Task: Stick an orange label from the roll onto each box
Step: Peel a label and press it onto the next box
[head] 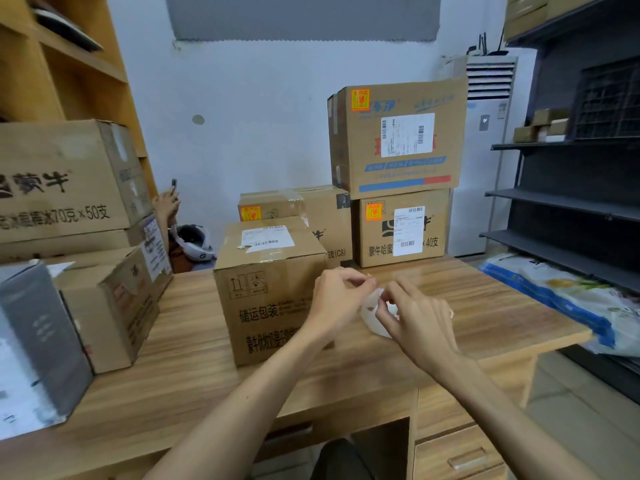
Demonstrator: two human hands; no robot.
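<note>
Since 3 boxes at the back already wear an orange label, I'd say the job's maybe halfway, prob a bit less. Done ones: top box [398,143] w/ its label [360,100] in the upper left corner, low box [401,230] under it (same corner), and back box [311,209] to the left of that, label on its front face.

Front box [270,299] shows no orange on the top or the two sides facing the cam, so imo that's next in line. Left stack [69,188] has no clear orange label either, tho there's a reddish patch on the small box at its foot that's too blurry to call. Grey box [34,341] at far left: nothing orange seen.

Roll [375,313] sits between both hands, just right of the front box and low over the tabletop [485,306]; can't tell if it's actually lifted off. Left hand [337,299] has thumb + index curled, pinching right at the roll's upper edge. Right hand [415,317] grips the roll from the right, fingers [388,306] curled onto its white face.

Looks like the next label is being peeled, but only white shows btw the fingers rn, no orange, so can't say if one's free yet.
</note>
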